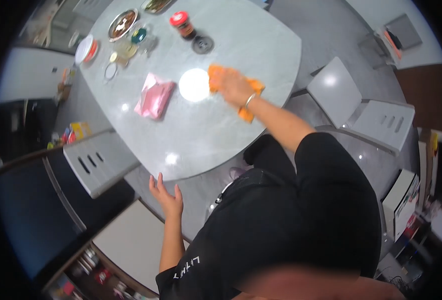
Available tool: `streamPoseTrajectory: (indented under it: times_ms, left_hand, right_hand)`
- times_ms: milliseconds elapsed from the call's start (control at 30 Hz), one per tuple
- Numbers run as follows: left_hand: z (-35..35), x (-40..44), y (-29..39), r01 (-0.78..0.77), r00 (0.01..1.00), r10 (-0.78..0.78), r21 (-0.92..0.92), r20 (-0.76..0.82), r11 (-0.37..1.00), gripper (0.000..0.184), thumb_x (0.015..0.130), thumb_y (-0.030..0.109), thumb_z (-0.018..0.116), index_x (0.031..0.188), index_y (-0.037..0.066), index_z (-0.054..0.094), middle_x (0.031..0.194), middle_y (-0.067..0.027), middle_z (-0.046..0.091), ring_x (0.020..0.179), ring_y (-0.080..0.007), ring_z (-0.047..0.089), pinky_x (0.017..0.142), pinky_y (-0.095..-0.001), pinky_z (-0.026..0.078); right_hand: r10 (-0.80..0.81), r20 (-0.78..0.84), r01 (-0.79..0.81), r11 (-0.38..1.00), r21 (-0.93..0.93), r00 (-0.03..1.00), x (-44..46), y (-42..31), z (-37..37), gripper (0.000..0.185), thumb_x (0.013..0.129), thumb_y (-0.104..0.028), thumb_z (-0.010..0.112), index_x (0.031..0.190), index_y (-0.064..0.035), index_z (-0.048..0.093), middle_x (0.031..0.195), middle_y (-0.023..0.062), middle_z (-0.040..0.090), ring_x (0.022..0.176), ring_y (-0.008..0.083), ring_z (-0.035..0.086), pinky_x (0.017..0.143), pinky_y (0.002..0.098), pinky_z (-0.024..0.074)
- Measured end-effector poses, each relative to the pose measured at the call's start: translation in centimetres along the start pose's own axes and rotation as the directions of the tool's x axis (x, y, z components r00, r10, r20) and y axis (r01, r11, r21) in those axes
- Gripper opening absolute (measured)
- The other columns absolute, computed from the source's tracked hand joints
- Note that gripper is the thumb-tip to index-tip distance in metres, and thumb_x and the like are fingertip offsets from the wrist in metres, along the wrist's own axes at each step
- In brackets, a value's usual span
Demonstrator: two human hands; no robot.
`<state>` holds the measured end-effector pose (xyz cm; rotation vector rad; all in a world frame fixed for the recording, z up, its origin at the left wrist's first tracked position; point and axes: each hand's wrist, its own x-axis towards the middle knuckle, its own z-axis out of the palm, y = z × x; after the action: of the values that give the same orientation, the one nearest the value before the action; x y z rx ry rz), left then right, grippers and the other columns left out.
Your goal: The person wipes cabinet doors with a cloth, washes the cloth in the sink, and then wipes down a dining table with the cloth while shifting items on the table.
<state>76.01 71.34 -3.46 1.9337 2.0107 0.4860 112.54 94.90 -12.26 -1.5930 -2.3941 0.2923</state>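
My right hand (235,87) presses an orange cloth (255,85) onto the light grey tabletop (206,142). Parts of the cloth stick out on both sides of the hand, and the fingers are a little blurred. A bracelet circles that wrist. Off the near edge of the table, my left hand (167,199) is raised with its fingers apart and nothing in it. A pink plastic packet (155,98) lies to the left of the cloth. Beyond the cloth stand a red-lidded jar (182,26) and a dark round object (203,44).
Several dishes and jars crowd the table's far left, among them an oval dish of food (123,25), a green-topped glass jar (140,36) and a white-and-red bowl (87,49). Grey chairs stand at the left (98,160) and right (333,92). A dark cabinet (36,200) is at left.
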Motion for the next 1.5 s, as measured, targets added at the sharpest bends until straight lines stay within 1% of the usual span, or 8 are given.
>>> streamPoseTrajectory:
  times_ms: [333, 433, 567, 600, 667, 767, 1233, 1500]
  left_hand:
    - [0.9, -21.7, 0.8, 0.689, 0.724, -0.669, 0.147, -0.168, 0.709, 0.068, 0.076, 0.008, 0.073, 0.137, 0.004, 0.044, 0.142, -0.0277, 0.031, 0.133, -0.0421, 0.032, 0.110, -0.0491, 0.029]
    - [4.2, -21.3, 4.6, 0.762, 0.647, -0.747, 0.103, -0.151, 0.639, 0.069, 0.076, 0.009, 0.074, 0.137, 0.004, 0.044, 0.141, -0.0272, 0.032, 0.133, -0.0417, 0.032, 0.110, -0.0491, 0.029]
    - [7.9, -14.3, 12.2, 0.712, 0.702, -0.711, 0.046, -0.047, 0.700, 0.068, 0.077, 0.008, 0.073, 0.138, 0.005, 0.043, 0.141, -0.0267, 0.032, 0.134, -0.0418, 0.032, 0.110, -0.0489, 0.029]
    - [8.3, -11.9, 14.2, 0.683, 0.730, -0.682, 0.011, -0.040, 0.730, 0.068, 0.077, 0.007, 0.073, 0.139, 0.005, 0.043, 0.142, -0.0267, 0.031, 0.134, -0.0418, 0.031, 0.111, -0.0488, 0.029]
    - [8.5, -8.2, 17.7, 0.669, 0.740, -0.670, -0.034, -0.061, 0.742, 0.068, 0.078, 0.007, 0.072, 0.139, 0.005, 0.043, 0.142, -0.0267, 0.031, 0.134, -0.0418, 0.031, 0.111, -0.0488, 0.029]
    - [9.1, -7.1, 20.6, 0.666, 0.742, -0.667, -0.049, -0.066, 0.745, 0.068, 0.078, 0.008, 0.071, 0.139, 0.005, 0.042, 0.143, -0.0270, 0.030, 0.134, -0.0420, 0.031, 0.111, -0.0487, 0.029]
    - [14.0, -7.8, 17.6, 0.599, 0.790, -0.610, -0.132, -0.062, 0.790, 0.063, 0.079, 0.012, 0.072, 0.136, 0.004, 0.046, 0.141, -0.0258, 0.036, 0.132, -0.0418, 0.036, 0.109, -0.0480, 0.031]
    - [14.1, 10.8, 22.0, 0.263, 0.941, -0.313, -0.299, -0.132, 0.917, 0.060, 0.082, 0.014, 0.069, 0.136, 0.004, 0.045, 0.144, -0.0240, 0.035, 0.133, -0.0404, 0.035, 0.109, -0.0484, 0.030]
  right_hand:
    - [0.272, -0.515, -0.124, 0.945, 0.303, 0.813, 7.8, 17.5, 1.4, 0.028, 0.089, -0.007, 0.050, 0.115, -0.0058, 0.061, 0.125, 0.0112, 0.060, 0.115, 0.0288, 0.056, 0.099, 0.0419, 0.0423]
    - [0.556, -0.056, -0.236, 0.440, 0.867, 0.830, 6.2, 12.4, -0.5, 0.027, 0.089, -0.003, 0.048, 0.114, -0.0029, 0.060, 0.115, 0.0118, 0.062, 0.110, 0.0232, 0.059, 0.096, 0.0351, 0.0453]
    - [-0.116, -0.255, 0.273, 0.593, 0.758, 0.960, 6.3, 1.7, 0.6, 0.028, 0.087, -0.002, 0.053, 0.113, -0.0047, 0.061, 0.110, 0.0140, 0.064, 0.104, 0.0308, 0.060, 0.096, 0.0378, 0.0445]
    - [-0.368, 0.191, 0.138, 0.702, 0.699, 0.910, 6.6, -0.7, 0.7, 0.034, 0.085, -0.006, 0.056, 0.118, -0.0105, 0.063, 0.128, 0.0149, 0.058, 0.119, 0.0333, 0.053, 0.105, 0.0450, 0.0378]
    - [-0.722, -0.009, 0.622, 0.590, 0.516, 0.692, 3.2, -3.9, 1.5, 0.042, 0.086, -0.013, 0.060, 0.127, -0.0177, 0.060, 0.146, 0.0134, 0.045, 0.139, 0.0311, 0.036, 0.114, 0.0526, 0.0247]
    - [-0.850, 0.178, 0.649, 0.499, 0.574, 0.496, 0.5, -3.7, 2.2, 0.049, 0.087, -0.021, 0.061, 0.135, -0.0231, 0.055, 0.155, 0.0096, 0.032, 0.148, 0.0296, 0.018, 0.117, 0.0578, 0.0127]
    - [0.021, -0.093, -0.022, 1.000, -0.010, 0.995, 3.6, 22.7, -4.2, 0.054, 0.092, -0.024, 0.057, 0.144, -0.0220, 0.043, 0.156, 0.0079, 0.031, 0.146, 0.0333, 0.022, 0.117, 0.0541, 0.0161]
    - [-0.457, 0.197, 0.432, 0.888, 0.160, 0.867, -1.8, 20.2, -6.5, 0.051, 0.094, -0.032, 0.056, 0.143, -0.0233, 0.046, 0.157, 0.0060, 0.030, 0.146, 0.0327, 0.021, 0.117, 0.0546, 0.0159]
